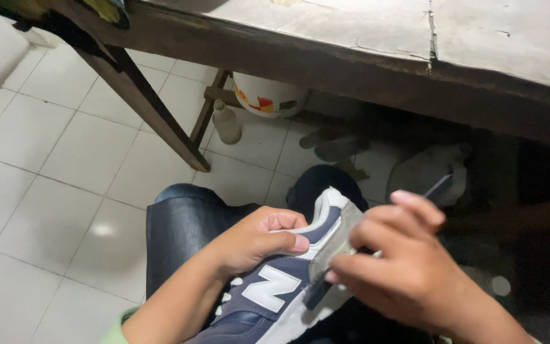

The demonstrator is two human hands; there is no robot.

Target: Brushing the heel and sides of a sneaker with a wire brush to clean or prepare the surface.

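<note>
Below — white tiled floor [65,153], worn wooden table [377,38].

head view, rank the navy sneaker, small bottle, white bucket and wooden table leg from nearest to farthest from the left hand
1. navy sneaker: held in the left hand, on the lap.
2. wooden table leg: up and left, slanting on the tiles.
3. small bottle: on the floor under the table.
4. white bucket: just behind the bottle.

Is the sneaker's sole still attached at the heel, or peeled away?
Peeled away: the grey sole stands off the navy sneaker at the heel, with a thin tool there.
</note>
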